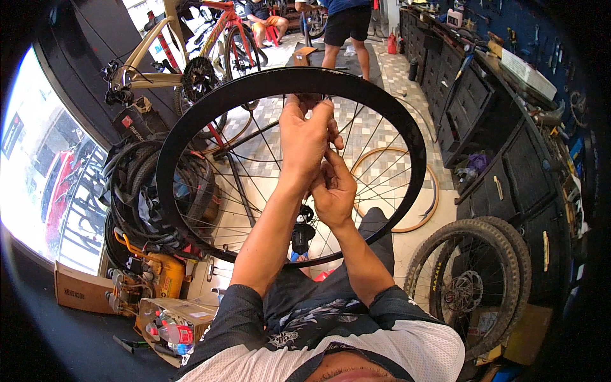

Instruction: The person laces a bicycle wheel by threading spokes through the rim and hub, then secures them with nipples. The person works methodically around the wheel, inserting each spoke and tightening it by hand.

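Note:
A bicycle wheel with a deep black rim (210, 105) and thin dark spokes stands upright before me, tyreless. Its black hub (301, 232) sits low, between my forearms. My left hand (304, 137) is raised to the inner edge of the rim at the top, its fingers closed among the spokes; whatever they grip is hidden. Just below and to the right, my right hand (335, 191) is closed too, its thumb and fingers pinched together around a spoke, close to the left hand's fingers.
Bicycle frames (153, 70) and a heap of black tyres (143, 184) stand at left, above a yellow compressor (167, 274). Knobbly-tyred wheels (509, 274) lean at right against dark drawers (503, 181). A tan-walled tyre (428, 216) lies on the floor. Ahead, a person (347, 28) stands.

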`<move>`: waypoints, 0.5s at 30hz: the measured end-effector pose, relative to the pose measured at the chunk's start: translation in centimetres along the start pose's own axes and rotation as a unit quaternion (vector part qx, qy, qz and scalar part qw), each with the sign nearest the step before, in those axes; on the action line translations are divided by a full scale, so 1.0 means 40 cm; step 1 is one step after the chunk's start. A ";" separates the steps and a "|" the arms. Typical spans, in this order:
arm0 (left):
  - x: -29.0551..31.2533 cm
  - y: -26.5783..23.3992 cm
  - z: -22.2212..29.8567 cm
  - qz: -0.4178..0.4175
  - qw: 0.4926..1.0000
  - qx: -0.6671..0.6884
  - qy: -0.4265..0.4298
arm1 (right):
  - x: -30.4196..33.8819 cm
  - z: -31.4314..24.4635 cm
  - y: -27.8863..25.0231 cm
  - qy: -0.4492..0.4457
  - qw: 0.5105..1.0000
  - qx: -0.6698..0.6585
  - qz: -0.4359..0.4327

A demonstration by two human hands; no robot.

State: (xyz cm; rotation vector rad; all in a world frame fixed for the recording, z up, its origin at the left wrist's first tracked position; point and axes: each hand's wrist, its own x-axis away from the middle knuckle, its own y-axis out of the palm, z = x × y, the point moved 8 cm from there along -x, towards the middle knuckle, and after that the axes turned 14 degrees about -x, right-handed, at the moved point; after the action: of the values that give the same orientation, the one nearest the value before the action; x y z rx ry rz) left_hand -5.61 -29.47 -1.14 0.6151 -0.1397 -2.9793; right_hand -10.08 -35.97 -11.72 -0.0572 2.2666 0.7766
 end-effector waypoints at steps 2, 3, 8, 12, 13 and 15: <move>-0.009 -0.001 -0.016 -0.003 1.000 -0.007 0.010 | 0.004 0.010 -0.009 0.005 1.000 -0.009 0.007; -0.012 -0.002 -0.020 -0.004 1.000 -0.011 0.015 | 0.005 0.013 -0.012 0.008 1.000 -0.013 0.011; -0.014 0.002 -0.036 -0.051 0.997 0.016 -0.051 | -0.002 -0.003 -0.003 -0.007 1.000 -0.001 0.000; -0.007 0.005 -0.021 -0.046 0.997 0.037 -0.045 | 0.000 -0.003 -0.001 -0.002 1.000 -0.015 -0.011; -0.006 0.003 -0.018 -0.036 0.997 0.044 -0.042 | 0.001 -0.002 -0.001 0.001 1.000 -0.021 -0.012; -0.003 -0.001 -0.014 -0.016 0.998 0.059 -0.035 | 0.000 -0.001 0.000 0.002 1.000 -0.022 -0.009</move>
State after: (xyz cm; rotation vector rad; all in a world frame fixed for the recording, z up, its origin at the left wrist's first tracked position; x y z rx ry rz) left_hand -5.27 -29.44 -1.62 0.5293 -0.3169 -3.0414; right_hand -10.10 -36.02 -11.69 -0.0998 2.2486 0.8184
